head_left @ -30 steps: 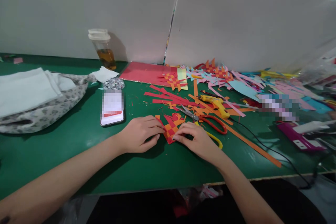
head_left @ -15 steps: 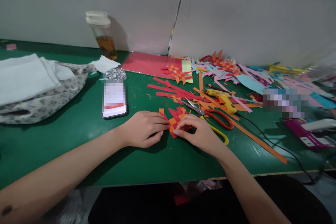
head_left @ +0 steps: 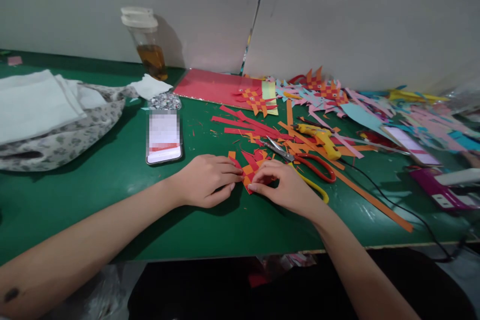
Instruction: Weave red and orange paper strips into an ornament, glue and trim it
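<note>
A small woven piece of red and orange paper strips lies on the green table between my hands. My left hand has its fingers curled and pinches the piece's left edge. My right hand pinches its right lower edge, fingers bent and pressed down on the paper. Red-and-yellow-handled scissors lie just right of my right hand, shut. A yellow glue gun rests beyond them, its black cord running off to the right.
A phone lies left of my hands, a patterned cloth bag with white fabric further left. A lidded bottle stands by the white wall. Loose red and orange strips, a red sheet and finished woven pieces crowd the back right.
The view tilted so the table shifted up in frame. My hands stayed on the woven piece, the fingers closing in a little tighter on its edges.
</note>
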A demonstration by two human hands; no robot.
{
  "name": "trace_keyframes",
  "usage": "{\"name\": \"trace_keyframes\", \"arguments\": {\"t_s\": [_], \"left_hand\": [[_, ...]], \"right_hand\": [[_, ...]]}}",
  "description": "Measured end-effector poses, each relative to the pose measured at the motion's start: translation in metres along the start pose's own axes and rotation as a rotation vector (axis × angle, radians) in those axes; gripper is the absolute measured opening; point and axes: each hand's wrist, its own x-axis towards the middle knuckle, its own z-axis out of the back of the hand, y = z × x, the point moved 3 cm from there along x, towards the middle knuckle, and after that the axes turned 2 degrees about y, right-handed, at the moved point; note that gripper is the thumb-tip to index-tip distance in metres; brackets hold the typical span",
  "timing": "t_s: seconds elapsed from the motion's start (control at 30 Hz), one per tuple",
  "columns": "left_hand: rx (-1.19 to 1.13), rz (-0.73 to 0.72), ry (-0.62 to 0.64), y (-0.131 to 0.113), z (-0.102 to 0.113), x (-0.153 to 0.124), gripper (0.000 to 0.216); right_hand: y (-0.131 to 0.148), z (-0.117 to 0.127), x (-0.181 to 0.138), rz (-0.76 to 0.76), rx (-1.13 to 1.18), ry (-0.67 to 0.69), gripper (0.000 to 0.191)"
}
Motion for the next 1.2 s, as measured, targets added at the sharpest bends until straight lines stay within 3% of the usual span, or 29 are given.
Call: {"name": "trace_keyframes", "arguments": {"t_s": [1.2], "left_hand": [[0.077, -0.034, -0.053, 0.0019, -0.0011, 0.0000, 0.034]], "right_hand": [[-0.0012, 0.0010, 0.0050, -0.048, 0.016, 0.006, 0.013]]}}
